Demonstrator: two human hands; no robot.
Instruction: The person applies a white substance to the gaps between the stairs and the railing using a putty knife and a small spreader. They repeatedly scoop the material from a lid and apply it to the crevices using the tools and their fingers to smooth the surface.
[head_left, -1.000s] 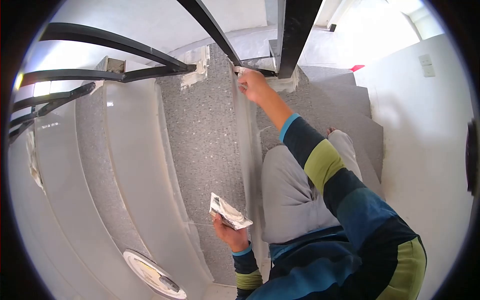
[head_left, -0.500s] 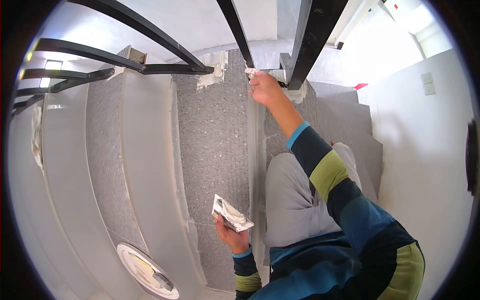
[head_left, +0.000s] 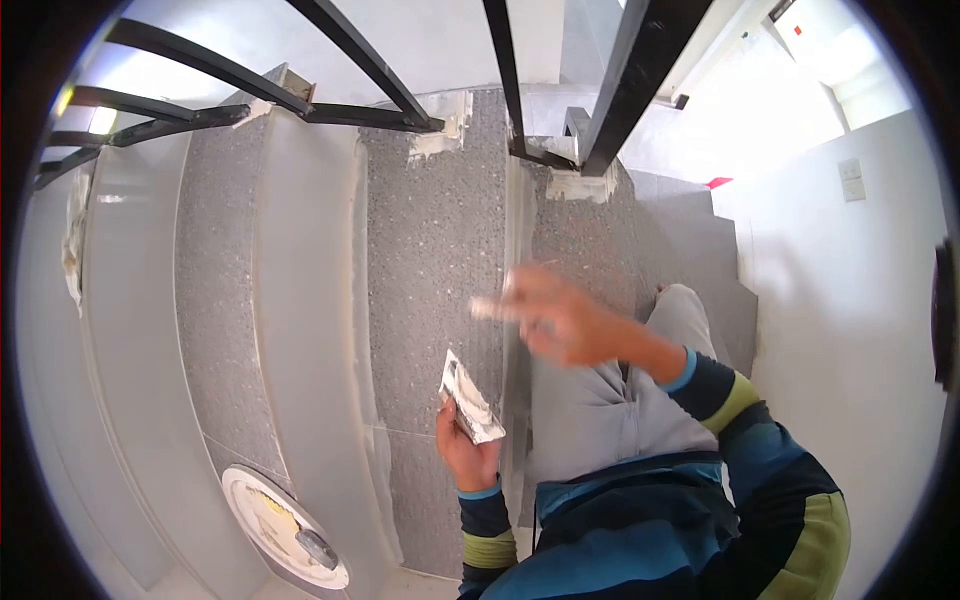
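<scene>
Right hand [head_left: 565, 322] blurred, mid-air over the stair, one of its fingers [head_left: 492, 309] stretched out ahead; whitish at the tip, but can't tell if anything is pinched. Change: these fingers are off the foot of the black metal railing [head_left: 508, 90], where they were half a second ago, and are now much nearer the left hand [head_left: 468, 458]. Contact at the railing foot looks interrupted, as a judgement; right fingers now touch neither railing nor board.

Just below and left of the right fingers in view: small flat board caked with white paste [head_left: 472, 402], gripped by the left fingers, thumb on its near edge, tilted. It sits a little higher in view than before, paste still on it.

Under both hands: grey speckled stone step [head_left: 430, 250]. Beyond the right fingers, up at the railing: rough white paste patch [head_left: 582, 188] around the thick post's foot. Well off, lower left of the left fingers: round white shallow lid [head_left: 232, 490], dark-handled tool [head_left: 318, 549] lying on it.
</scene>
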